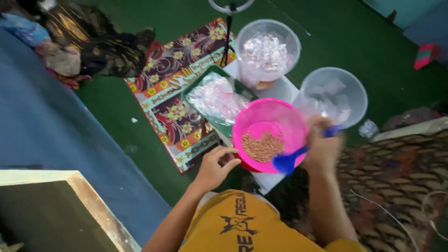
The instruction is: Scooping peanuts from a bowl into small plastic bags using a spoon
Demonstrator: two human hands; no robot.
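Observation:
A bright pink bowl [270, 119] sits in front of me with a patch of brown grainy stuff [262, 145] in its bottom. My right hand [322, 147] is closed on a blue plastic spoon [288, 160], whose scoop rests at the bowl's near right rim. My left hand [215, 165] is just left of the bowl's near edge, fingers curled in; it seems to pinch something small that I cannot make out. The right hand is blurred.
A green tray of clear plastic bags [215, 97] lies behind the bowl. Two clear tubs stand beyond, one [268, 49] full of small packets, the other [333, 95] at the right. A patterned mat [175, 84] covers the green floor; a dark box [56, 214] is near left.

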